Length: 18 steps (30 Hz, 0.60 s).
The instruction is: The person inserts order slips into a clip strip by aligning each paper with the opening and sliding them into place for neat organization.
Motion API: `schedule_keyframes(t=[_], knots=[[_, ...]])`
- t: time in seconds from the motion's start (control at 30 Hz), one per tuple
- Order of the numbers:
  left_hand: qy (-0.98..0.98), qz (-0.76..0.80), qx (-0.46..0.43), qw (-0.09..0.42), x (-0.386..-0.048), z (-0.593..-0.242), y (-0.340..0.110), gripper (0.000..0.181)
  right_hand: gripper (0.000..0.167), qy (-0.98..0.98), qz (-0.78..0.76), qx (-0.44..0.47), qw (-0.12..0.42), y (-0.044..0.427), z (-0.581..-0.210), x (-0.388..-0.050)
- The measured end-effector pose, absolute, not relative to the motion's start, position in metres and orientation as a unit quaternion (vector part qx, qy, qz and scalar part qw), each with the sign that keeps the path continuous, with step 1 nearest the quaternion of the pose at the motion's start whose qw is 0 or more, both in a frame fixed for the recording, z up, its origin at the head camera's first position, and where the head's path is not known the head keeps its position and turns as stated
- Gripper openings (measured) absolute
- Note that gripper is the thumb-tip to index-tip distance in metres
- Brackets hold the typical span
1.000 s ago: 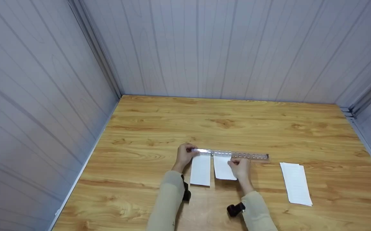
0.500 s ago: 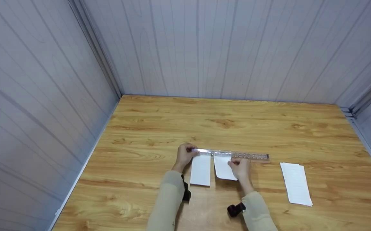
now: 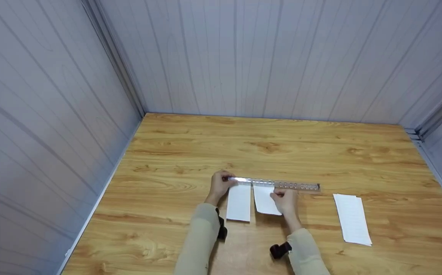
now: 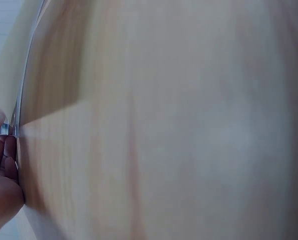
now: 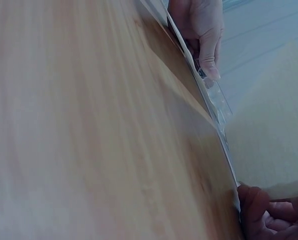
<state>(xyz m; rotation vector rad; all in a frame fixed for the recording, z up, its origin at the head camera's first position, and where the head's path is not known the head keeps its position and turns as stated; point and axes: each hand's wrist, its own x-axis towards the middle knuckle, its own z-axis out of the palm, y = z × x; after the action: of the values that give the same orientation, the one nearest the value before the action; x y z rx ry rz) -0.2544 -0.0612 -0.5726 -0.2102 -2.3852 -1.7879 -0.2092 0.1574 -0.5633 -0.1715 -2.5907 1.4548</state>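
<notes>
While the left hand (image 3: 220,186) gripped the clear strip (image 3: 297,186), the right hand (image 3: 288,201) managed a white sheet (image 3: 266,201)

Although the two hands worked near each other, each of them had its own duty. The left hand pinched the left end of the clear strip between thumb and fingers. The right hand held the right edge of the white sheet, also in a pinch.

The clear strip extended from left to right above or on the wooden surface (image 3: 167,152); whether it was lifted, I could not tell. On its near side were the white sheet and, just to the left, a white paper piece (image 3: 238,204), with a narrow gap between them. Both met the strip at their upper ends, but it was not clear if they were tucked under it. The lower edge of the white sheet looked slightly curved. Well apart, on the right, lay a stack of paper (image 3: 353,219), not fully aligned.

In my judgement, the step in hand was to adjust the white sheet along the strip. The next move called, I think, for a steady left hand, so that the strip did not turn, and for gentle, even guidance from the right, because thin paper could easily crease.
</notes>
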Motion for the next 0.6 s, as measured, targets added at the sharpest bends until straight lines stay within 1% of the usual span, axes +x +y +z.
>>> schedule_keyframes(t=[0.07,0.17,0.23,0.37,0.43,0.6], knots=[[-0.791,-0.602,-0.075,0.079,-0.249,-0.563,-0.060,0.015,0.003,-0.868,0.487,-0.065,0.072,0.157,-0.563,-0.210],[-0.789,-0.604,-0.082,0.084,-0.246,-0.558,-0.060,0.014,0.005,-0.867,0.489,-0.075,0.059,0.156,-0.563,-0.210],[-0.787,-0.606,-0.082,0.083,-0.244,-0.553,-0.060,0.015,0.008,-0.866,0.491,-0.077,0.057,0.155,-0.563,-0.210],[-0.778,-0.617,-0.085,0.079,-0.240,-0.545,-0.059,0.015,0.005,-0.867,0.488,-0.077,0.068,0.154,-0.563,-0.209],[-0.775,-0.621,-0.087,0.079,-0.241,-0.547,-0.059,0.015,0.004,-0.864,0.492,-0.081,0.069,0.153,-0.562,-0.209],[-0.788,-0.604,-0.084,0.084,-0.252,-0.567,-0.061,0.014,0.004,-0.853,0.506,-0.102,0.071,0.151,-0.562,-0.207]])
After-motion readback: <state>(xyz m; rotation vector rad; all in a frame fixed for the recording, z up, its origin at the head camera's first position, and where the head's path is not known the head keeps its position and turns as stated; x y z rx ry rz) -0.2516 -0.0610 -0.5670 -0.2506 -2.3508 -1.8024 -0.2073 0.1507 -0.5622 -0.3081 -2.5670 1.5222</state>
